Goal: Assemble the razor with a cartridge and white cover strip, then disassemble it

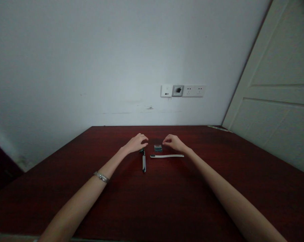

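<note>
Both my arms reach out over a dark red table [167, 201]. My left hand [136, 142] rests knuckles up with its fingers curled, right at the head of a black and grey razor [143, 162] lying lengthwise; whether it grips the razor is unclear. My right hand [174, 142] hovers with fingers bent down, just right of a small clear blade-cartridge case [158, 148]. A white toothbrush [167, 156] lies crosswise below that hand, untouched. A metal bracelet [101, 176] is on my left wrist.
The table's far edge meets a white wall with a row of sockets [183, 90]. A pale door [275, 101] stands at the right. The table's left edge drops to a dark floor [2, 168].
</note>
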The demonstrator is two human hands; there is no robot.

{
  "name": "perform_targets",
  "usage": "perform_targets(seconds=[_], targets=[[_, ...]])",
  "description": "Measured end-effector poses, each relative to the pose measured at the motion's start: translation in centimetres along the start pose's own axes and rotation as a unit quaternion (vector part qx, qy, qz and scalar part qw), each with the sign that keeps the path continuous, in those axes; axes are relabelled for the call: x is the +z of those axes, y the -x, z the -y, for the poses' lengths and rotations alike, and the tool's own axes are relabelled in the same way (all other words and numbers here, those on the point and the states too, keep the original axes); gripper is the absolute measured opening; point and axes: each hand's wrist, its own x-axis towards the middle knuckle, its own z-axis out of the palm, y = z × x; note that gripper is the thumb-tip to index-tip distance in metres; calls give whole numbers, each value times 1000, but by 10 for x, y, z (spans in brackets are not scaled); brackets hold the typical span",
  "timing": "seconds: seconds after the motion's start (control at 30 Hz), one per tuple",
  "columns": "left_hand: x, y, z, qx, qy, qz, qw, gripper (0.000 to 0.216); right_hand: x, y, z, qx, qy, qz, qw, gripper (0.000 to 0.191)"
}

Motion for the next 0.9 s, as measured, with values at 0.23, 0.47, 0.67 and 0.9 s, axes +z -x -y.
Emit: perform_targets(seconds=[0.23, 0.47, 0.67, 0.9], targets=[[-12, 1, 11, -84, 69, -60, 992, 23, -4, 2, 39, 119, 58, -7, 991, 28], [-19, 10, 27, -155, 131, -69, 977, 24, 20, 9, 111, 111, 100, 91, 985, 26], [-18, 16, 41, -201, 129, -40, 970, 23, 51, 19, 147, 64, 181, 105, 976, 34], [-15, 22, 50, -210, 131, -38, 968, 24, 66, 19, 148, 80, 186, 121, 972, 35]])
